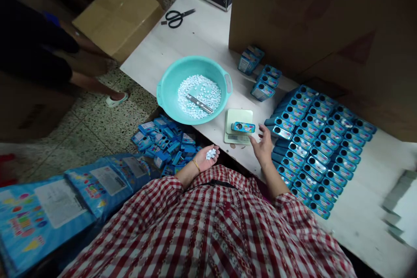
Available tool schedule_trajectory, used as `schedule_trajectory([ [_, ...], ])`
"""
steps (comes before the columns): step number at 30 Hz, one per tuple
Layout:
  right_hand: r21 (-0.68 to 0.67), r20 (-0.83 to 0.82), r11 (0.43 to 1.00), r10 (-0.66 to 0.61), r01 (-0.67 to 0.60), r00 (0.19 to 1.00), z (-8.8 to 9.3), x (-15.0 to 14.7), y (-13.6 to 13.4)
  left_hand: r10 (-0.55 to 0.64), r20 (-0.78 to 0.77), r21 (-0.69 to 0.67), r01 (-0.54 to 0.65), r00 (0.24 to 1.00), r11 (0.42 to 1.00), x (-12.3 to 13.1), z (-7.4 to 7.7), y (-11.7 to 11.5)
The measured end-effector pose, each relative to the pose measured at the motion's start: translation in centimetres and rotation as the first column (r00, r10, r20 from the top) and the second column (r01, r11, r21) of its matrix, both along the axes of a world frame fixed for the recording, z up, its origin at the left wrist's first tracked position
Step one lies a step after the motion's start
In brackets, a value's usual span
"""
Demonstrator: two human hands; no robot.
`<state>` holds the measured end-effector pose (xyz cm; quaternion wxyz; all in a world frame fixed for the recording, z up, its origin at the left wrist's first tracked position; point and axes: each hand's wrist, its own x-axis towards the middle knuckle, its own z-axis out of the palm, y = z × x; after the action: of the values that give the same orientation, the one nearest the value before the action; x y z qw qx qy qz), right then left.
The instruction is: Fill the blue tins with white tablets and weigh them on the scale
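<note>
My left hand [207, 159] is cupped palm up at the table's front edge, holding a small heap of white tablets [211, 154]. On the pale kitchen scale [230, 119] stands one blue tin [245, 127] with a dark round opening in its top. Just right of that tin, my right hand [262, 144] is open, fingers spread, with nothing in it; I cannot tell whether a fingertip touches the tin or the scale. Behind my left hand sits a turquoise basin [169, 108] with many more tablets [187, 84] and a metal tool [199, 104] lying on them.
Rows of blue tins [308, 139] fill the table's right side, some with white tablets on top. More tins [262, 89] stand near a large carton [312, 21]. Scissors [176, 18] lie at the back left. Below are loose blue boxes [166, 141]. A person's foot [116, 99] shows at left.
</note>
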<state>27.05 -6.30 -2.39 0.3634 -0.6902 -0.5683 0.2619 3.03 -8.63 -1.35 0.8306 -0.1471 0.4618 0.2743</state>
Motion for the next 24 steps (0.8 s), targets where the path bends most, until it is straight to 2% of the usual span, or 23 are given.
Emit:
schedule_trajectory([
  [3, -0.035, -0.062, 0.994, 0.103, -0.105, 0.993, -1.3, -0.1, 1.7, 0.052, -0.021, 0.001, -0.052, 0.998, 0.999, 0.3, 0.0, 1.0],
  [5, -0.040, -0.082, 0.988, 0.148, -0.152, 0.986, -1.4, -0.4, 2.4, 0.096, -0.042, 0.000, -0.096, 0.995, 0.995, 0.7, -0.3, 2.0],
  [7, -0.011, -0.038, 0.982, 0.188, -0.189, 0.981, -0.4, -0.9, 2.6, 0.147, -0.062, 0.006, -0.147, 0.987, 0.989, 1.3, -0.6, 3.3],
  [10, 0.066, 0.148, 0.954, 0.279, -0.291, 0.949, 2.8, -2.0, 2.0, 0.215, -0.053, 0.035, -0.213, 0.975, 0.976, 2.5, -1.0, 5.2],
  [12, 0.065, 0.301, 0.919, 0.354, -0.389, 0.885, 5.1, -2.5, 1.4, 0.229, -0.035, 0.050, -0.227, 0.973, 0.973, 3.4, -1.1, 6.2],
  [14, 0.033, 0.427, 0.895, 0.390, -0.445, 0.816, 6.4, -2.7, 1.0, 0.232, -0.020, 0.062, -0.231, 0.972, 0.971, 4.2, -0.9, 6.9],
  [16, 0.010, 0.497, 0.893, 0.386, -0.450, 0.777, 6.8, -2.6, 0.8, 0.232, -0.010, 0.079, -0.230, 0.973, 0.970, 4.7, -0.6, 7.2],
  [20, -0.001, 0.531, 0.899, 0.372, -0.439, 0.761, 6.4, -2.1, 0.7, 0.207, -0.006, 0.094, -0.205, 0.978, 0.974, 5.0, -0.2, 7.2],
  [24, -0.025, 0.575, 0.881, 0.399, -0.473, 0.714, 6.9, -2.2, 0.2, 0.173, -0.013, 0.086, -0.171, 0.985, 0.981, 5.0, -0.1, 7.0],
])
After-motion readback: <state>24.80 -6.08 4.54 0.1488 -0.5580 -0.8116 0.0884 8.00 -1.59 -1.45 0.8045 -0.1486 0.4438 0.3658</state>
